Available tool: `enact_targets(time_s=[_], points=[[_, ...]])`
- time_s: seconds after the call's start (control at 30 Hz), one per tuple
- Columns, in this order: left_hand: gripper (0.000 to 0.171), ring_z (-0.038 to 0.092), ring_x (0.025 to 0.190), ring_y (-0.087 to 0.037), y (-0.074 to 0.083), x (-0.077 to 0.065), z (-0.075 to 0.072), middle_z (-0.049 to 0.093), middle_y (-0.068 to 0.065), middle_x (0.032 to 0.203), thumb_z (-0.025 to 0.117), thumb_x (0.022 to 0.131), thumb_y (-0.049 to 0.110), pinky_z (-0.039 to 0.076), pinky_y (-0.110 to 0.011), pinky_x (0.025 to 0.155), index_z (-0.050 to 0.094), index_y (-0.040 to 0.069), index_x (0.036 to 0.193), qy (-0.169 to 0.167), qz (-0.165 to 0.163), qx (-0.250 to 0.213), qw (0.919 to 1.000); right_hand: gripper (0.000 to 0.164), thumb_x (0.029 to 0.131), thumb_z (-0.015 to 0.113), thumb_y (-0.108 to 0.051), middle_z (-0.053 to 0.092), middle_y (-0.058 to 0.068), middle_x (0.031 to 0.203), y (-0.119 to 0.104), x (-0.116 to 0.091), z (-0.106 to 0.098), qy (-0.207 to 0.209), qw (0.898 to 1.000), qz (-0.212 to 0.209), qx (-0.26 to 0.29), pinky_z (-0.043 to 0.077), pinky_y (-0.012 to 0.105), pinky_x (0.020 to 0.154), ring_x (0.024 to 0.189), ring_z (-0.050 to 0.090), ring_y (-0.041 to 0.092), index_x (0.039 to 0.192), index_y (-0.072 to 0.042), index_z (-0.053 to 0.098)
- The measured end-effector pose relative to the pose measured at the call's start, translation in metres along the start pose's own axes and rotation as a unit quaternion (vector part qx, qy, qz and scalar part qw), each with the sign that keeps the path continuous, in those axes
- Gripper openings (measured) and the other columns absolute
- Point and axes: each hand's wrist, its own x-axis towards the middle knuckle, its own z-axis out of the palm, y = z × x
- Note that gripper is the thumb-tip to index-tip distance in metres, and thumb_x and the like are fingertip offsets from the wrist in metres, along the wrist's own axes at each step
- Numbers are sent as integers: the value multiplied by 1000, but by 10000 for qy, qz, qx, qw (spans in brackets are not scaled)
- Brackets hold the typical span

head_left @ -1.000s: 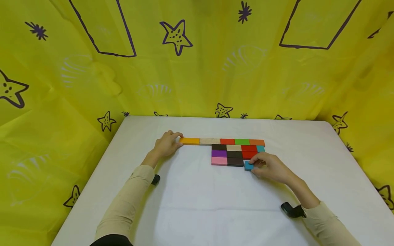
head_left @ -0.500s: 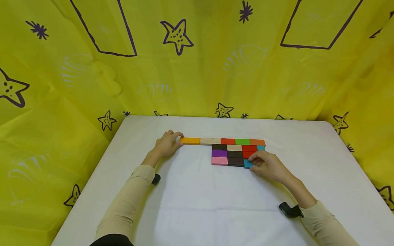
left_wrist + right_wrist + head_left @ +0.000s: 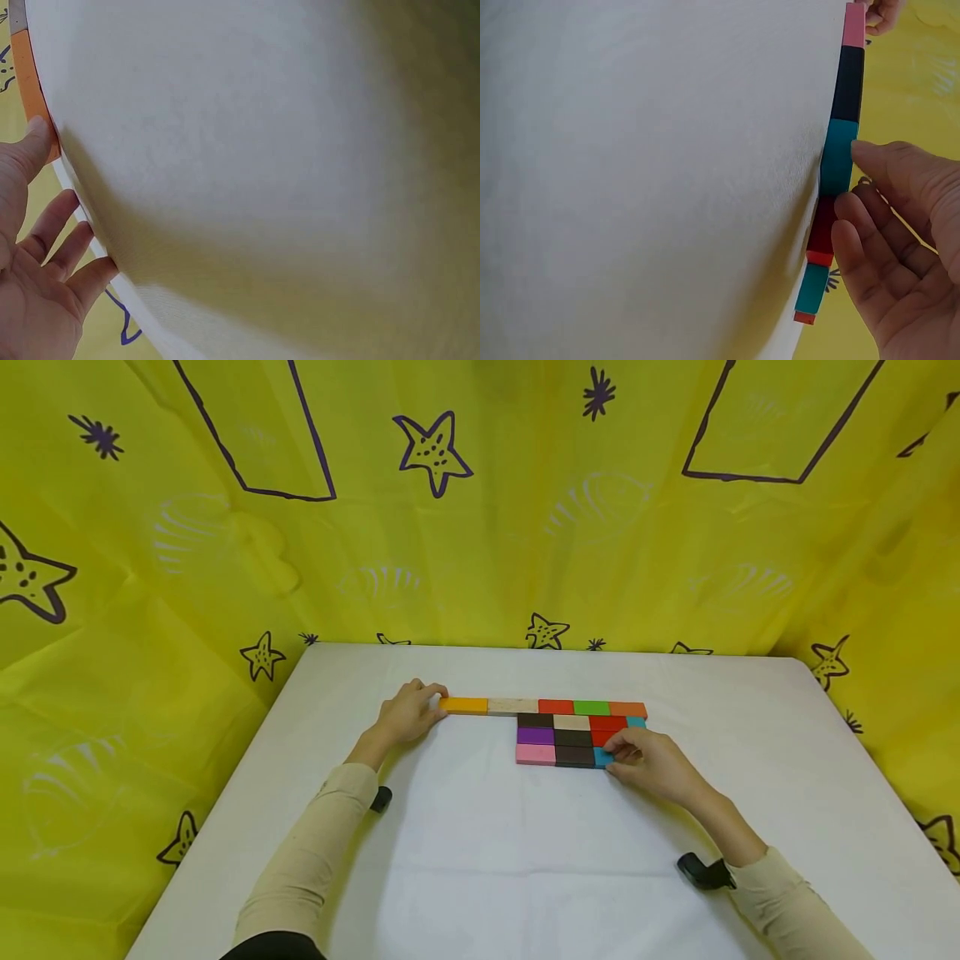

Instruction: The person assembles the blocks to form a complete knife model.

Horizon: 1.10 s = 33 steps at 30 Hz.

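Observation:
With thumb and index finger my left hand [image 3: 407, 713] grips the left end of an orange domino-like block [image 3: 467, 706]. In the left wrist view the thumb lies on that block's end while the other fingers spread out. My right hand [image 3: 662, 767] pinches a blue block [image 3: 602, 757], which sits against the right end of a dark brown block [image 3: 574, 757] in the nearest row. Right fingertips partly cover the blue block and the red block [image 3: 602, 737] behind it. In the right wrist view the thumb meets the side of the blue block [image 3: 838, 157].
The long back row continues with a cream block [image 3: 512, 706], then red, green and orange ones. Shorter rows in front hold purple [image 3: 535, 737], pink [image 3: 536, 754], dark, cream and red blocks. A white cloth covers the table [image 3: 480, 877]; yellow curtain [image 3: 495, 543] surrounds it.
My right hand has moved the blue block slightly away from me and left, from just apart to up against the dark brown block. The left hand has stayed at the orange block.

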Motion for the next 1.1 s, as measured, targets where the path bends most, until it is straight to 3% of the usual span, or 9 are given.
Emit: enact_targets(time_s=[0.3, 0.6, 0.9, 1.1], points=[[33, 50, 96, -24, 0, 1, -1, 53, -9, 110, 64, 102, 37, 46, -46, 76, 57, 25, 133, -25, 19, 28, 10000, 19, 85, 82, -5, 72, 3, 96, 1, -13, -4, 277, 9996, -57, 59, 58, 29, 75, 85, 67, 18, 101, -2, 71], [58, 49, 96, -24, -2, 4, 1, 53, -11, 112, 65, 101, 38, 45, -42, 73, 45, 22, 152, -72, 14, 43, 10000, 21, 84, 82, -4, 73, 1, 97, 3, -34, -9, 537, 9985, -31, -86, 56, 25, 75, 85, 64, 9, 103, -4, 72], [45, 50, 98, -24, -3, 8, 6, 54, -11, 116, 64, 102, 36, 47, -45, 77, 56, 19, 143, -59, 59, -74, 9999, 19, 84, 83, -4, 71, -5, 94, 1, -53, -15, 793, 9967, -96, -141, 55, 24, 72, 81, 62, 1, 100, -8, 73], [54, 50, 96, -25, -8, 6, 8, 54, -13, 117, 64, 102, 36, 48, -44, 75, 48, 20, 151, -97, 30, -43, 9999, 17, 86, 81, -5, 71, -5, 93, 1, -59, -16, 808, 9966, -21, -139, 55, 23, 71, 81, 62, 1, 100, -9, 73]])
